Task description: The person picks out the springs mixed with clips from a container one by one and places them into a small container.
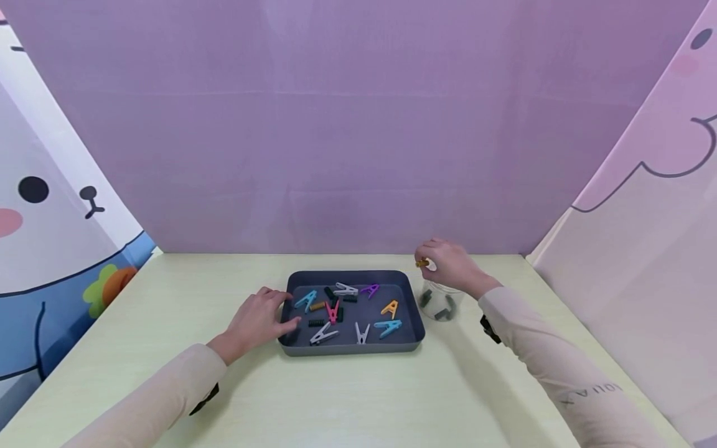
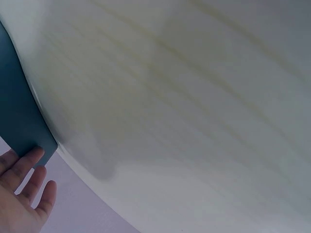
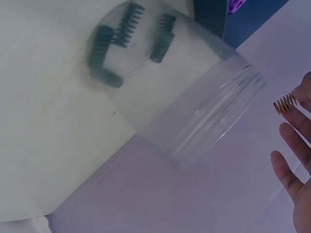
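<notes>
My right hand (image 1: 449,264) pinches a copper-coloured spring (image 3: 285,103) between thumb and fingertip, above the mouth of a clear jar (image 3: 194,107). Several dark green springs (image 3: 129,25) lie at the jar's bottom. To the left of the jar stands a dark grey tray (image 1: 353,350). My left hand (image 1: 259,320) rests at its left rim, fingers relaxed and the thumb reaching over the edge. Inside the tray lie another copper-coloured spring (image 1: 317,306), dark springs (image 1: 316,323) and small clips, among them a pink clip (image 1: 332,312) and a yellow clip (image 1: 390,308).
The tray and jar stand on a pale wooden table (image 1: 358,398). A purple backdrop (image 1: 358,155) rises behind the table's far edge. Printed panels with cartoon figures flank both sides. More clips in the tray are blue, white and purple.
</notes>
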`<state>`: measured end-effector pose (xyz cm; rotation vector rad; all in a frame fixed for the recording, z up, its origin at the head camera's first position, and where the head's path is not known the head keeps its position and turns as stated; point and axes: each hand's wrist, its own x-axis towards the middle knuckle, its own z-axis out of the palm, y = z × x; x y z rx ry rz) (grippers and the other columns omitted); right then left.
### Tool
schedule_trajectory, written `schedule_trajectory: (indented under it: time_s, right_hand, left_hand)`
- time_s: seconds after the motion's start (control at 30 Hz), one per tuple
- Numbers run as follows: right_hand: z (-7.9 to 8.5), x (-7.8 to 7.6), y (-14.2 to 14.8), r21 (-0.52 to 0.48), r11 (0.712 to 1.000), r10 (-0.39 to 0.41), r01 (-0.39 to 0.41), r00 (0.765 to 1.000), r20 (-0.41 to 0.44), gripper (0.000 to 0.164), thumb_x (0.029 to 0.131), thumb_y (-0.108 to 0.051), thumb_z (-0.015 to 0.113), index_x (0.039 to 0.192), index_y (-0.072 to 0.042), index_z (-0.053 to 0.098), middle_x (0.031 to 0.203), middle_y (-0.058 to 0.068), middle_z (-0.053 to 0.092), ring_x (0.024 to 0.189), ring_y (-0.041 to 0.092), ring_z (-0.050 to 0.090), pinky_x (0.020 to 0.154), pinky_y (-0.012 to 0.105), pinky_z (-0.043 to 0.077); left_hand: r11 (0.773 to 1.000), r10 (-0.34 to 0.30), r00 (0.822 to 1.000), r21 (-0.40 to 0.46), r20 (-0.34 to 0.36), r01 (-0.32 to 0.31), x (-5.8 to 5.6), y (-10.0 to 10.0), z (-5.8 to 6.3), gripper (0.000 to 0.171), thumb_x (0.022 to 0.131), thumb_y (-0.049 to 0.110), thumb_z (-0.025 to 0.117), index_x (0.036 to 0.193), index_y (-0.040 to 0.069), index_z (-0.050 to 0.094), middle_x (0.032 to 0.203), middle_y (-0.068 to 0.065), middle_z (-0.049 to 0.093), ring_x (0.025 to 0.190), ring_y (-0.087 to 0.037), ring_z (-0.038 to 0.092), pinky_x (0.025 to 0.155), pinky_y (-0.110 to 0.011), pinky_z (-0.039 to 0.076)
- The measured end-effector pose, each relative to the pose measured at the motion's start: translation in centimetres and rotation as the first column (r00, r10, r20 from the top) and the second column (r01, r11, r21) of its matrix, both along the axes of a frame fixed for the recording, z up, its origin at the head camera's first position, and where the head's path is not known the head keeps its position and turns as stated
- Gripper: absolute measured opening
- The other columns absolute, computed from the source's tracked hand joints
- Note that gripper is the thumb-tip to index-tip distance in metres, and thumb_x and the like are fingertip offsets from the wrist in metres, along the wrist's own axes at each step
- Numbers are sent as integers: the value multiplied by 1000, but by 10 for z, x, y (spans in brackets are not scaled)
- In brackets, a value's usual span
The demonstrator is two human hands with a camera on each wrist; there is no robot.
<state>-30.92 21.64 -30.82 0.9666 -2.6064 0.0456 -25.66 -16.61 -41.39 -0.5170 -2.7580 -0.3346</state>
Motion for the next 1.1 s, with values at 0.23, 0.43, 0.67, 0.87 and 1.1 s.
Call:
schedule_trajectory:
  time_s: [0.23,0.43,0.67,0.87,1.1]
  right_hand:
    - [-4,-1,18,-28,1000,-12,12,1000,3,10,75,-11,68,83,-16,63,86,-3,63,80,16,55,64,32,46]
    - [-10,-2,30,-27,1000,-5,4,1000,-15,11,73,-10,70,80,-14,62,81,-2,63,76,15,52,62,31,43]
    - [-18,-1,39,-40,999,-9,9,1000,2,11,72,-7,69,79,-13,63,78,-2,62,73,15,50,61,30,42]
    - [-24,-3,45,-68,997,-33,34,999,30,13,70,-8,70,78,-14,62,76,-3,61,72,14,49,59,28,41]
    - [-28,-4,47,-99,991,-80,88,993,87,13,72,-10,71,80,-15,63,79,-1,61,76,14,53,61,30,44]
  left_hand:
    - [1000,-3,1000,2,-7,3,0,1,-1,56,75,53,64,109,8,63,107,-10,66,99,-27,55,80,-45,47]
    - [1000,-2,1000,0,-8,2,0,1,-1,56,75,53,64,109,9,63,107,-11,66,100,-28,55,80,-45,47]
    - [1000,-3,1000,3,-11,3,0,1,-1,56,75,53,65,109,9,63,107,-10,66,99,-28,55,80,-45,47]
    - [1000,-3,1000,9,-13,3,0,2,-1,56,75,52,65,109,9,64,107,-10,66,99,-27,55,80,-45,47]
    - [1000,2,1000,4,-7,-2,0,1,-1,56,75,52,64,109,9,63,108,-10,65,99,-27,55,79,-44,47]
